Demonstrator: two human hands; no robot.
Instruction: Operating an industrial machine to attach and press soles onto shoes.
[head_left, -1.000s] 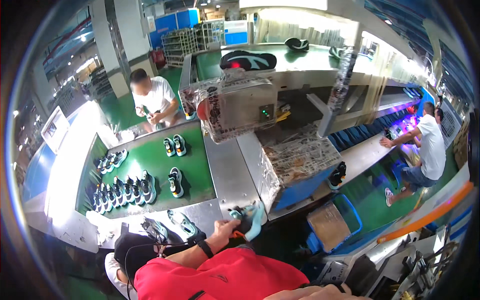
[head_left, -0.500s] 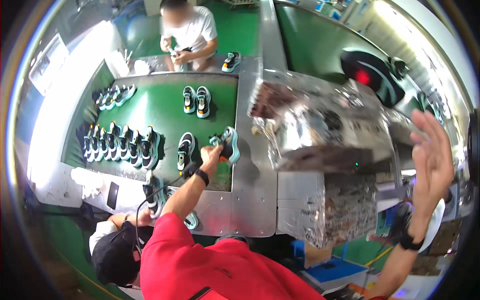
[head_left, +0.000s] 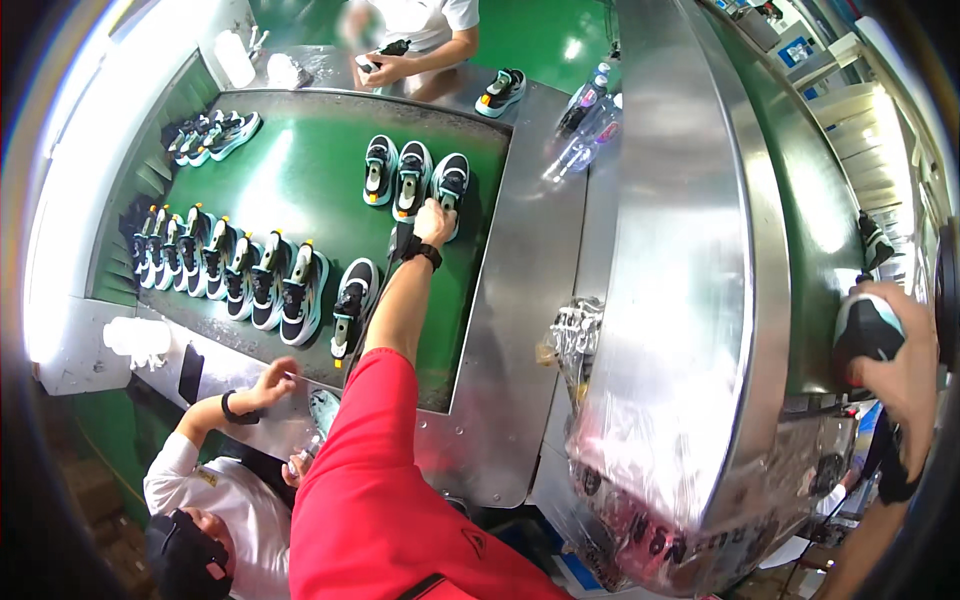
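My left hand (head_left: 434, 222) is closed on the heel end of a black, white and pale-blue sneaker (head_left: 452, 178), which is on the green belt (head_left: 300, 180). Two similar sneakers stand close to its left, a middle sneaker (head_left: 412, 178) and an outer sneaker (head_left: 379, 168). Nearer to me lies a single sneaker (head_left: 355, 295) with an orange tab. At the far right, my right hand (head_left: 900, 365) grips another sneaker (head_left: 868, 325) beside the raised green belt (head_left: 790, 250); some of its fingers are hidden.
Sneakers (head_left: 265, 270) line the belt's left side, with a smaller group (head_left: 212, 138) behind. Co-workers sit across and at lower left, the nearer one's hand (head_left: 270, 385) raised. Plastic bottles (head_left: 590, 130), a metal ledge (head_left: 680, 250) and printed plastic bags (head_left: 690, 510) are to the right.
My left hand has moved the sneaker farther away, beside the pair. My right hand, open and empty before, now holds a sneaker. The view has shifted, and the plastic bags appear lower.
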